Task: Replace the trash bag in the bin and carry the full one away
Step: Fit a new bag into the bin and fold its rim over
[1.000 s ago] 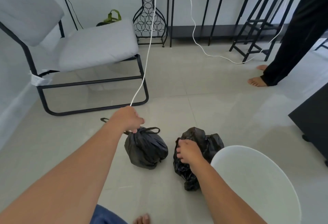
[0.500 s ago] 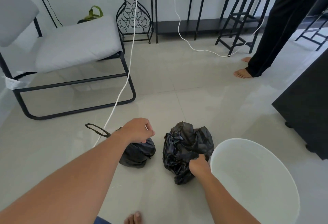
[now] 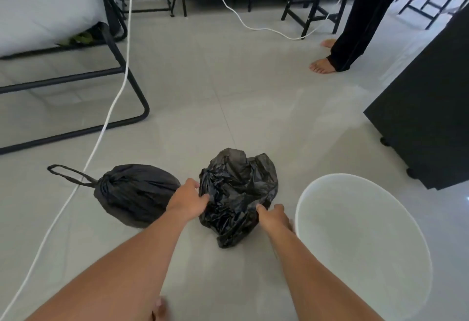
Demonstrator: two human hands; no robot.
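Both grips hold the crumpled, loose black plastic trash bag [image 3: 237,193] on the floor: the left hand [image 3: 186,200] pinches its left edge, the right hand [image 3: 272,216] its lower right edge. Two black bags lie there; the tied, full black trash bag [image 3: 137,193] sits just left. One round white plastic bin [image 3: 360,242] stands right.

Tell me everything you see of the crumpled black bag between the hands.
The crumpled bag is thin, glossy black plastic, loosely bunched and wrinkled, not tied, lying on the tile floor. It sits between the tied bag on its left and the white bin on its right, touching neither as far as shows. The left hand grips its left edge; the right hand pinches its lower right edge.
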